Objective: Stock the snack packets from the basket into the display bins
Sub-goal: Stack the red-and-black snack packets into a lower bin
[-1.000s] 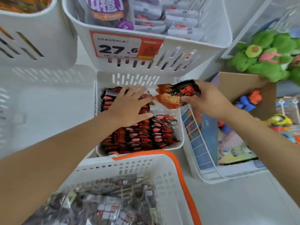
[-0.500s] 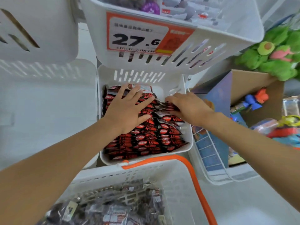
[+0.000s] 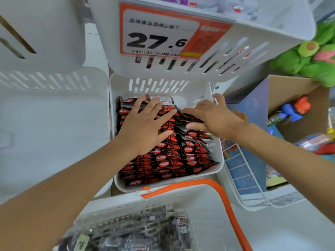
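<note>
- While the head view looks down, left hand (image 3: 145,127) lies flat on the red-and-black snack packets (image 3: 174,160) in the white display bin (image 3: 155,86). Its fingers (image 3: 153,107) are spread and straight, pressing down and gripping nothing.
- Right hand (image 3: 215,118) sits just right of the left fingers, on darker packets at the bin's right side. Its fingers are stretched out with the thumb along the packets' edge, not curled round anything. Little finger touches the bin's right rim.
- Snack packets stand in tight rows, filling the bin from under the fingers back toward the wrists. One pale packet back lies just beyond the left fingertips.
- Under both forearms, nearest the camera: white basket (image 3: 199,205) with orange handle (image 3: 226,200), loose packets (image 3: 136,232) inside, blurred.
- Above the fingers: upper bin (image 3: 253,57) with price label (image 3: 159,37) reading 27.6.
- Right of the right hand: wire rack (image 3: 241,165), cardboard box (image 3: 293,87), green plush toy (image 3: 311,60) higher up.
</note>
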Demonstrator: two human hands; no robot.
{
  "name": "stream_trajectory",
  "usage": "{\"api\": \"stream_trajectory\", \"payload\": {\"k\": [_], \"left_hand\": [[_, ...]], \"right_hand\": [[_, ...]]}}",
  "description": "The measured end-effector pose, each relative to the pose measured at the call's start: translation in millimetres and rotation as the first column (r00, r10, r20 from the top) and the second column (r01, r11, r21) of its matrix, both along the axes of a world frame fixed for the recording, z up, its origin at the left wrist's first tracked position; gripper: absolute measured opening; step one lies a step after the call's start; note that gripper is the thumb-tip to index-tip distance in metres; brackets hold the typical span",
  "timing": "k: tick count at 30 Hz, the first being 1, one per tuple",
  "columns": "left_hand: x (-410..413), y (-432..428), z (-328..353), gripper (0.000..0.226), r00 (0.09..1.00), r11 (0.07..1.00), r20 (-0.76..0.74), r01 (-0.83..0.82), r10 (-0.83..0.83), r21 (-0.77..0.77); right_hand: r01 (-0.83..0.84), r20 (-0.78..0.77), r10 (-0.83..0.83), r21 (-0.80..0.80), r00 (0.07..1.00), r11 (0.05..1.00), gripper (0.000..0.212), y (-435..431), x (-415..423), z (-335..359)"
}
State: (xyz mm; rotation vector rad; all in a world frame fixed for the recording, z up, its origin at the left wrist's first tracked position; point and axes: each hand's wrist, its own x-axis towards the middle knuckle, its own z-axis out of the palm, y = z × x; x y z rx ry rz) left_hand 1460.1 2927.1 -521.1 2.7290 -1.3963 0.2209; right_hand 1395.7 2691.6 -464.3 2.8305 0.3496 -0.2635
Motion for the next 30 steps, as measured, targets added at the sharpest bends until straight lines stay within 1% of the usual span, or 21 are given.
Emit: {"api": "stream_trajectory", "payload": {"k": [2,4,5,7,9,13,15,18,21,23,25,26,28,29,30], "left_hand": [[-1,0,0,0.069,1.0,1.0,0.012,-0.024,0.024,-0.018],[-2,-1,0,0.072,0.999,0.999,0.003,-0.046,0.046,-0.002],[-3,-1,0,0.073,0.999,0.999,0.001,-0.052,0.052,0.005],[-2,-1,1,0.073,0.999,0.999,0.001,-0.053,0.053,0.006],[-1,0,0,0.073,0.999,0.999,0.005,-0.048,0.048,-0.001],[-2,0,-1,0.071,0.999,0.999,0.001,-0.033,0.033,0.014],[0,1,-3,0.07,1.0,1.0,0.005,-0.03,0.03,-0.008],[0,1,-3,0.069,1.0,1.0,0.015,-0.021,0.021,-0.016],[0,1,-4,0.069,1.0,1.0,-0.002,-0.014,0.014,-0.004],[0,1,-4,0.07,1.0,1.0,-0.002,-0.012,0.012,-0.017],[0,1,-3,0.069,1.0,1.0,-0.021,-0.005,0.005,-0.007],[1,2,-1,0.067,0.999,1.0,-0.039,0.004,-0.004,0.003],[2,5,4,0.064,0.995,0.999,-0.089,0.042,-0.042,-0.01],[2,9,8,0.063,0.991,0.997,-0.114,0.058,-0.063,-0.043],[1,13,13,0.061,0.987,0.994,-0.143,0.058,-0.071,-0.095]], "right_hand": [[-0.105,0.027,0.108,-0.091,0.994,0.99,0.083,0,3,4],[-0.146,-0.053,0.143,-0.076,0.988,0.986,0.083,3,6,8],[-0.121,-0.085,0.119,-0.018,0.989,0.992,0.082,5,8,10],[-0.001,-0.165,0.021,0.122,0.986,0.993,0.075,6,10,8],[0.11,-0.202,-0.061,0.241,0.977,0.964,0.073,5,10,5],[0.215,-0.267,-0.12,0.361,0.956,0.907,0.077,4,0,6],[0.221,-0.245,-0.132,0.384,0.96,0.896,0.074,5,-1,4],[0.192,-0.209,-0.121,0.365,0.971,0.911,0.074,8,3,0],[0.199,-0.194,-0.128,0.412,0.973,0.889,0.07,7,4,-3],[0.178,-0.187,-0.112,0.388,0.976,0.904,0.066,6,4,-6],[0.202,-0.198,-0.135,0.372,0.971,0.906,0.068,6,4,-6],[0.231,-0.206,-0.158,0.409,0.966,0.883,0.071,8,3,-4],[0.288,-0.189,-0.22,0.533,0.957,0.796,0.076,14,-3,2],[0.295,-0.153,-0.254,0.572,0.955,0.765,0.075,18,-8,6],[0.282,-0.096,-0.28,0.584,0.955,0.761,0.071,20,-15,8]]}}
